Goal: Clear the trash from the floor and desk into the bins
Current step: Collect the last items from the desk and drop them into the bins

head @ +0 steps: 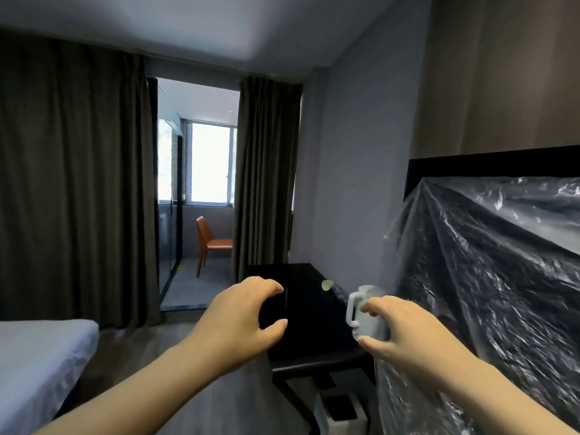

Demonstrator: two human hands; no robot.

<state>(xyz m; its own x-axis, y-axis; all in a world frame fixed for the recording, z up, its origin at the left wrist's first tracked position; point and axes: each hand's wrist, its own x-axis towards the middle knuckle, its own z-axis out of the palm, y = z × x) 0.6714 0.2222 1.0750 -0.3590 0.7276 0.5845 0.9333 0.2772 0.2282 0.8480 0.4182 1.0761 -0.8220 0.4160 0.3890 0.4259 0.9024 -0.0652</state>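
Head view, right hand [400, 329] wrapped round a white handled cup [361, 312] above the black desk [314, 312], beside a plastic-draped screen [489, 265], left hand [244, 312] empty, fingers loosely curved, pale scrap [327, 284] on the desk, white bin [343, 412] below.

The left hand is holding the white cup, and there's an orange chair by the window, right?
Not quite. In the head view it is the right hand that grips the white cup; the left hand holds nothing. The orange chair by the window is right.
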